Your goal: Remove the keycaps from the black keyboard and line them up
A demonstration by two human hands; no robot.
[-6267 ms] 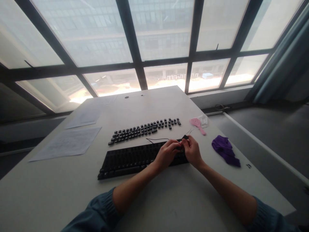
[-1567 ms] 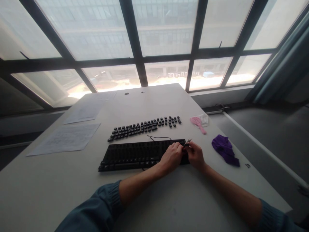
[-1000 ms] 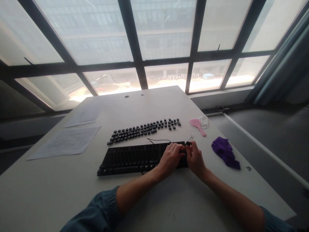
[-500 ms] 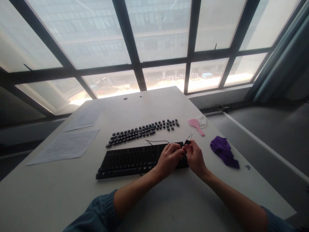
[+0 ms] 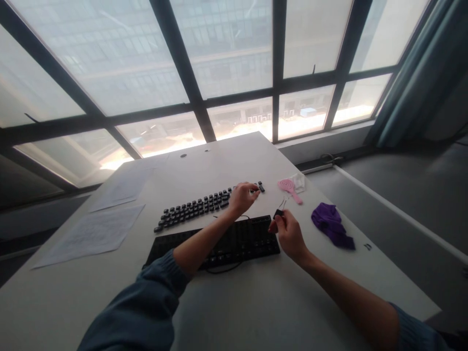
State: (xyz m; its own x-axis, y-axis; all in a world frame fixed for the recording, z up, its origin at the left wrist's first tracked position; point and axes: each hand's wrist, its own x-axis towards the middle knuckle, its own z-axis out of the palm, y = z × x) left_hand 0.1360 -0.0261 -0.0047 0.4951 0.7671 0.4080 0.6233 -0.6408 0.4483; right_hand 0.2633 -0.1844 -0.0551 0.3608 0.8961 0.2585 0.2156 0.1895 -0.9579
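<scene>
My left hand (image 5: pixel 244 197) reaches over the right part of the rows of loose black keycaps (image 5: pixel 197 208), its fingertips pinched close to the keycaps at the right end; whether a keycap is between them is too small to tell. Just right of the black keyboard (image 5: pixel 226 243), my right hand (image 5: pixel 289 234) is closed on a small black tool (image 5: pixel 278 213) with thin wire prongs pointing up and away. The keyboard lies below the keycap rows, partly covered by my left forearm.
A pink brush (image 5: pixel 290 189) rests by a white crumpled wrapper (image 5: pixel 299 182). Right of my right hand lies a purple cloth (image 5: pixel 332 225), with small dark pieces (image 5: pixel 367 246) beyond it. Printed papers (image 5: pixel 91 234) are on the left of the white table (image 5: pixel 226 165).
My left hand has moved from beside my right hand, over the keyboard, up to the keycap rows. My right hand still holds the tool. The whole view has shifted slightly.
</scene>
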